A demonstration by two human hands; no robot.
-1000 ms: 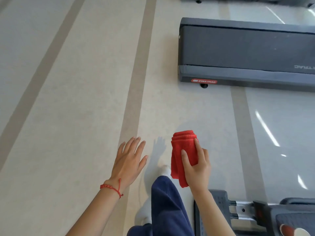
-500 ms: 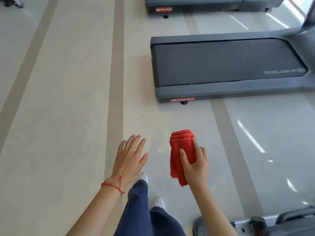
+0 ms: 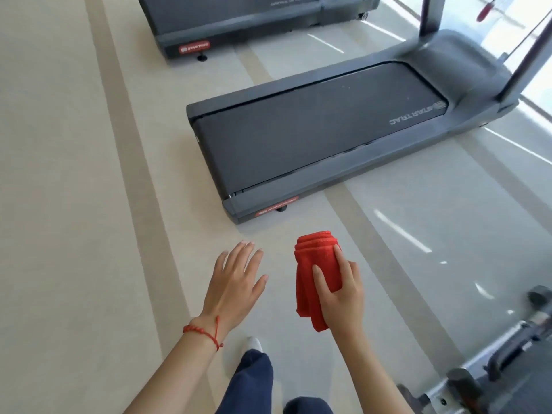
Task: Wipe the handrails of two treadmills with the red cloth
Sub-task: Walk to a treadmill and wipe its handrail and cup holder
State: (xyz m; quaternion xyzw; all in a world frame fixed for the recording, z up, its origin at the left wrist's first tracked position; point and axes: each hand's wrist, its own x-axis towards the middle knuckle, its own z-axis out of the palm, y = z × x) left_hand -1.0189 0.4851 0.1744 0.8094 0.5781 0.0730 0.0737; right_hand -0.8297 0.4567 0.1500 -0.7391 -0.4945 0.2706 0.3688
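The floor (image 3: 74, 174) is the largest thing here, pale beige with darker stripes that run away from me, and on the right it is glossy and shows bright reflections from the windows. On it stand the machines. The nearest treadmill (image 3: 313, 138) lies ahead and to the right, its dark belt bare, and its uprights (image 3: 519, 67) rise at the far right. The handrails themselves are out of view, above the top edge. A second treadmill (image 3: 239, 16) is farther away, at the top. Part of another machine (image 3: 493, 369) shows at the near right corner.

My right hand (image 3: 340, 297) has its grip closed around the red cloth (image 3: 313, 264), which is folded in several layers; the fingers lie across its top and the loose end hangs below my palm. The cloth is in the air over the floor, near the back end of the nearest treadmill and not touching it. My left hand (image 3: 236, 282) is flat and open, with nothing in it.

I judge that I am walking toward the treadmill, and no rail is wiped yet. To do this well I should go along the side of the deck to the uprights, keep the folded face of the cloth outward, and use the free left hand to steady myself.
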